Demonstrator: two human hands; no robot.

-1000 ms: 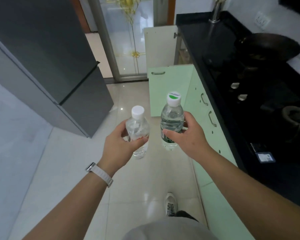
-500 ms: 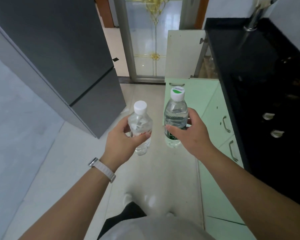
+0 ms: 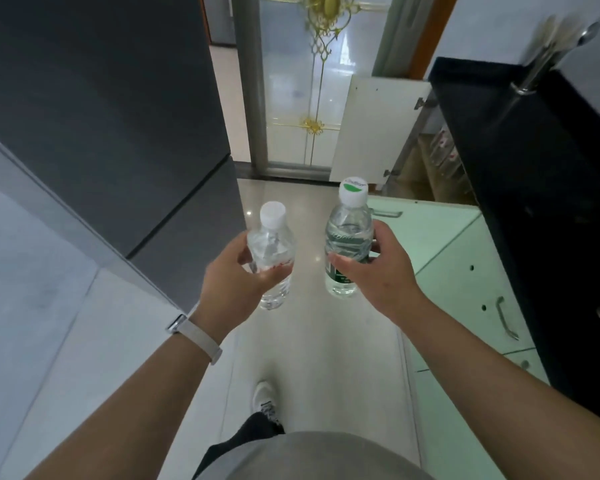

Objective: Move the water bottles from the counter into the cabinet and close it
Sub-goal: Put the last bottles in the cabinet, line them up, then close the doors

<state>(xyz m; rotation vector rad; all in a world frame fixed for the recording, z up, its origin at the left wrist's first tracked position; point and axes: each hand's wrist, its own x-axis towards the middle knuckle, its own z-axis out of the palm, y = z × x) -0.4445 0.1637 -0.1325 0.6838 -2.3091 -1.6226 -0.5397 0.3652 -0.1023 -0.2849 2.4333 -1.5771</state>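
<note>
My left hand (image 3: 234,284) grips a clear water bottle with a plain white cap (image 3: 272,245), held upright over the tiled floor. My right hand (image 3: 383,273) grips a second water bottle with a green label and a green-and-white cap (image 3: 349,233), also upright, a little higher and to the right. Ahead on the right, under the black counter (image 3: 520,161), the cabinet (image 3: 440,168) stands with its white door (image 3: 374,129) swung wide; its dim inside shows some packaged items. A mint-green cabinet door (image 3: 420,230) is also swung out just behind the right bottle.
A tall dark grey fridge (image 3: 118,116) fills the left side of the aisle. Mint-green cabinet fronts with metal handles (image 3: 506,317) run along the right. A glass door with gold ornament (image 3: 312,81) closes the far end. A metal tap (image 3: 548,53) rises from the counter.
I have walked forward along the aisle with both bottles; the open cabinet and glass door are nearer, and the stove and wok have left the view.
</note>
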